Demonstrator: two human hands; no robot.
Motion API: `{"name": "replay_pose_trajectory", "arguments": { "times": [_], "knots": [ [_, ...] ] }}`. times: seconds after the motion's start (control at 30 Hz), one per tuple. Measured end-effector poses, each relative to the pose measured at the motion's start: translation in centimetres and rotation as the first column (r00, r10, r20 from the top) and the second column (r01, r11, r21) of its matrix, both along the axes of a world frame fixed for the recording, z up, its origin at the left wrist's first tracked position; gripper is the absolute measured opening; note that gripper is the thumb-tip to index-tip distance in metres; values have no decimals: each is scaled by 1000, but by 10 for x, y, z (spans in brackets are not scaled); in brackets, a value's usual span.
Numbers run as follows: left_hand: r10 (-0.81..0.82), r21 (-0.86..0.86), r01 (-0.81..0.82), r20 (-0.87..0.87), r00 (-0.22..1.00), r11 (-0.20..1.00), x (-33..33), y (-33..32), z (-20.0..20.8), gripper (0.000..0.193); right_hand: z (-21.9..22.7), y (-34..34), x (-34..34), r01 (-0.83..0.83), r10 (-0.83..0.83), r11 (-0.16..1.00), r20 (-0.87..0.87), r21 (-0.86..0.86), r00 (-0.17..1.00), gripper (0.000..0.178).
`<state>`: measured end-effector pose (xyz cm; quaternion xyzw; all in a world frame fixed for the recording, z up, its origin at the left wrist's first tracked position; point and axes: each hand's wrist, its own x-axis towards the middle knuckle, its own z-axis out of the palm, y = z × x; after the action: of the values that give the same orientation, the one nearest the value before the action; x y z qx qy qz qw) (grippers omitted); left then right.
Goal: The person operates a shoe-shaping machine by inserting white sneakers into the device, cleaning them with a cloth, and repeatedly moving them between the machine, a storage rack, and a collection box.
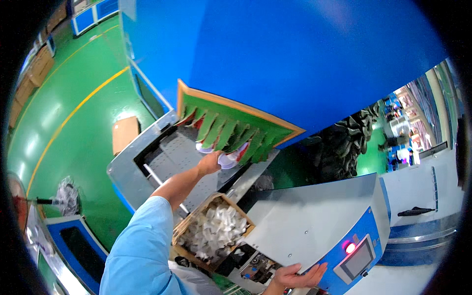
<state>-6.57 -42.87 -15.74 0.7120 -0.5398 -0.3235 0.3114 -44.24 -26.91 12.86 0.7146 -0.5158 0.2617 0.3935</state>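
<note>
Reaching far forward, my left hand (210, 163) has its fingers closed on the near edge of a white, curved, cup-like piece (228, 161). That piece sits just under the hanging green strip curtain (221, 129) of a large blue machine. Beside it, to the left, a second white piece (203, 147) lies partly hidden by the strips. Below them is the perforated grey bed (179, 153) of the machine. My right hand (300, 276) is held palm up with fingers stretched and nothing in it, near a blue control panel (339, 246).
A cardboard box (251, 228) of white scraps stands between my arms. The panel carries a screen (358, 260) and a lit red button (350, 248). A flat cardboard sheet (125, 134) lies on the green floor at left. Dark pieces (344, 142) are heaped beyond the machine.
</note>
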Motion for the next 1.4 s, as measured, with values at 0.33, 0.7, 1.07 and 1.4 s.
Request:
{"name": "replay_pose_trajectory", "arguments": {
  "times": [0.33, 0.7, 1.07, 1.4],
  "knots": [
    [345, 103, -359, 131, 929, 927, -50, -67, -43, 90, -2, 31, -25, 132, -138, 966, 13, 221, 990, 49],
    [73, 78, 28, -985, 158, 997, -16, 158, 114, 84, 21, 32, 12, -154, 66, 943, 291, 294, 955, 55],
    [276, 328, 151, -917, 287, 933, -216, 297, 244, 56, -22, 114, 16, -949, -181, 303, 972, -87, -147, 120],
    [-385, -326, 481, 317, 867, 814, -295, 342, 216, 20, -33, 182, -101, -839, -42, 411, 926, 357, 374, 99]
  ]
}}
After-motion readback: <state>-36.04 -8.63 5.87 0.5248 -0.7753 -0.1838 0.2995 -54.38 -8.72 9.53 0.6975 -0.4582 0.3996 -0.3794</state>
